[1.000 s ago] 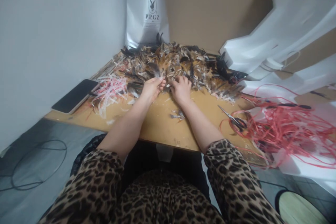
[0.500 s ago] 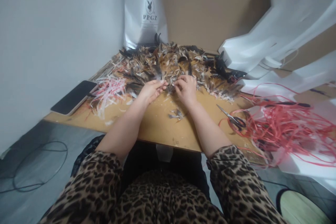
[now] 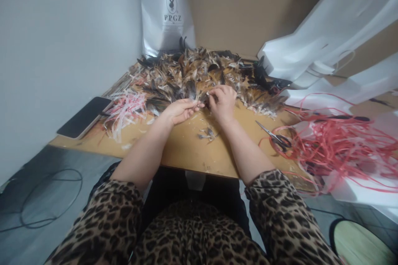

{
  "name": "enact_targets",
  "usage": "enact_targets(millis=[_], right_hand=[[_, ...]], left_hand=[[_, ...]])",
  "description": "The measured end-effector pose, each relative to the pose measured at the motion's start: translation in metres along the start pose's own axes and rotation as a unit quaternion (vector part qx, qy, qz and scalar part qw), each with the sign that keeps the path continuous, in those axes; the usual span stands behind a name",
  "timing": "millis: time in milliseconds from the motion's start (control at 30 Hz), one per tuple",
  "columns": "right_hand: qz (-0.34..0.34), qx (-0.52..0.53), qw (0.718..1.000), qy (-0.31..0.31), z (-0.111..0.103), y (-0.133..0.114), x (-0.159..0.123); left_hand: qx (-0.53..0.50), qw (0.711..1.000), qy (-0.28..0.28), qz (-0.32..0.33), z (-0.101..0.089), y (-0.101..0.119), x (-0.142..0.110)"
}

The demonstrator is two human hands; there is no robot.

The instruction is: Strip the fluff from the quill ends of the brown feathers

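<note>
A large heap of brown, black and white feathers point(image 3: 174, 72) covers the back of the wooden table point(image 3: 192, 153). At its front edge, my left hand point(image 3: 182, 112) is closed in a pinch, palm partly up, with a dark, fluffy-based feather point(image 3: 190, 92) standing up from its fingertips. Close to its right, my right hand point(image 3: 224, 101) pinches thumb to forefinger near the heap; what it grips is too small to make out. Between my forearms lie a few small grey feather scraps point(image 3: 207, 134).
Scissors point(image 3: 275, 136) lie right of my right forearm, beside a tangle of red ribbon point(image 3: 338, 145). On the left are pink and white strips point(image 3: 126, 109) and a phone point(image 3: 83, 117). A silver bag point(image 3: 169, 12) stands behind the feathers; white sheeting point(image 3: 298, 58) hangs at right.
My left hand has shifted slightly right and down. My right hand has turned a little and its fingertips have lifted slightly. The whole view has moved a bit.
</note>
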State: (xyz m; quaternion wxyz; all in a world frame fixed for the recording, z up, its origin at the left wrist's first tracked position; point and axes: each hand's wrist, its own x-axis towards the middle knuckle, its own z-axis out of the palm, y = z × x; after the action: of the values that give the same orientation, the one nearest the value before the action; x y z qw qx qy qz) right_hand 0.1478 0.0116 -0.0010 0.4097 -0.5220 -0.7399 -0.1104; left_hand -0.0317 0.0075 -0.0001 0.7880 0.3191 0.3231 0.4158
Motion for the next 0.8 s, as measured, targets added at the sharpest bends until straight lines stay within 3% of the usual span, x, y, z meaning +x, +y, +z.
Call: enact_targets(millis=[133, 267, 333, 500, 567, 667, 800], right_hand=[[0.016, 0.027, 0.999, 0.006, 0.001, -0.002, 0.0], [0.055, 0.075, 0.996, 0.005, 0.002, -0.001, 0.003], [0.056, 0.089, 0.994, -0.031, 0.002, 0.0, 0.003], [0.009, 0.103, 0.973, -0.205, 0.003, -0.003, 0.0], [0.022, 0.159, 0.96, -0.227, 0.002, -0.007, 0.0], [0.144, 0.313, 0.92, -0.189, -0.001, -0.015, 0.004], [0.3, 0.463, 0.823, -0.137, -0.002, -0.021, 0.009]], left_hand=[[0.003, 0.999, 0.025, 0.02, 0.001, 0.0, 0.0], [-0.024, 0.994, 0.067, 0.087, 0.001, 0.005, 0.001], [-0.04, 0.989, 0.075, 0.123, 0.0, 0.008, 0.001], [-0.046, 0.979, 0.082, 0.178, -0.002, 0.011, 0.002], [-0.034, 0.981, 0.074, 0.178, -0.002, 0.009, 0.003], [-0.01, 0.984, 0.051, 0.168, -0.001, 0.004, 0.005], [0.016, 0.988, 0.019, 0.155, 0.0, -0.002, 0.007]])
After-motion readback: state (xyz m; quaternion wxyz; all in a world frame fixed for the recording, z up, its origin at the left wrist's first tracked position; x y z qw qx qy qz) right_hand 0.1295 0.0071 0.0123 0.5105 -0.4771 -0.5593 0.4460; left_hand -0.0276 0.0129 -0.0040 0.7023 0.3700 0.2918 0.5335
